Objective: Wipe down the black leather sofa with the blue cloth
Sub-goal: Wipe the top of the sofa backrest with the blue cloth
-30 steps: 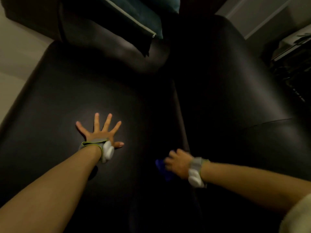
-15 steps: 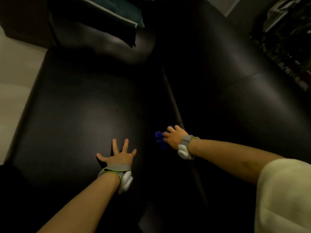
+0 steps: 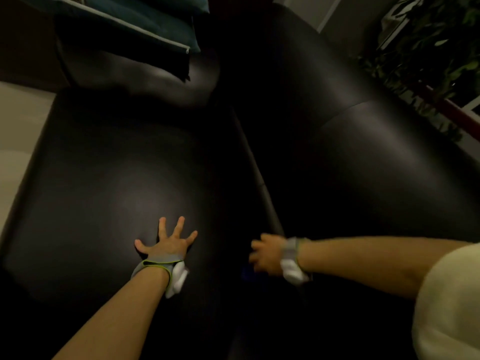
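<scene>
The left hand lies flat with fingers spread on the sofa seat. The blurred right hand covers the blue cloth near the seat's back edge; its grip I cannot tell. A loose cloth could slip into the crease.

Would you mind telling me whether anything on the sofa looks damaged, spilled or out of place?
Nothing stands out. The black leather sofa looks smooth and unmarked, and a teal cushion sits at its far end.
</scene>
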The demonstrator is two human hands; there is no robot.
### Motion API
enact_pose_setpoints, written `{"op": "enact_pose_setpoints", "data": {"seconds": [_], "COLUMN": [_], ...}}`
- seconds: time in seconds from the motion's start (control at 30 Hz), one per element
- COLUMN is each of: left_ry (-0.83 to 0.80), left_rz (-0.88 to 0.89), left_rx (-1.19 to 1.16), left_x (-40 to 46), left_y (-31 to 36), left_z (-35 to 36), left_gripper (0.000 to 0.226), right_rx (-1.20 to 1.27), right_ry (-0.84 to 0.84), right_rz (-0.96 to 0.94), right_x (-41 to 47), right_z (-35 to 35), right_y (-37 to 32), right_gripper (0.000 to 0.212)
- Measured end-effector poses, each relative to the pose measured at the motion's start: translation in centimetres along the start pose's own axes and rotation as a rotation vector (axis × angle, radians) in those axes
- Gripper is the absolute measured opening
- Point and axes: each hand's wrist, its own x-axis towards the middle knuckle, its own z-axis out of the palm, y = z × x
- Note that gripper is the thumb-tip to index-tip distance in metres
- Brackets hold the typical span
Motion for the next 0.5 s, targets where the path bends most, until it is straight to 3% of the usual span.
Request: {"op": "enact_pose_setpoints", "data": {"seconds": [0.13,0.2,0.3,0.37,0.5], "left_ry": [-0.047,-0.054,-0.056,-0.028,-0.084], "left_rz": [0.01,0.005,0.03,0.04,0.06], "left_rx": [0.068,0.009,0.002,-0.029,0.003], "left_x": [0.3,0.5,0.8,0.8,0.3], "left_y": [-0.1,-0.3,-0.3,-0.2,-0.8], "left_z": [0.1,0.2,0.1,-0.4,-1.9], "left_gripper": [0.105,0.105,0.1,0.084,0.081], "right_rx": [0.039,0.055,0.018,0.037,0.137], "right_ry": [0.12,0.113,0.156,0.141,-0.049], "right_rz": [0.387,0.436,0.378,0.248,0.0], "right_x": [0.5,1.1,0.4,-1.0,-4.5], "right_z": [-1.4,-1.2,-0.8,-0.4,-0.6], "right_y": [10.5,12.3,8.6,5.0,0.2], "right_gripper": [0.035,0.04,0.03,0.029,0.041]}}
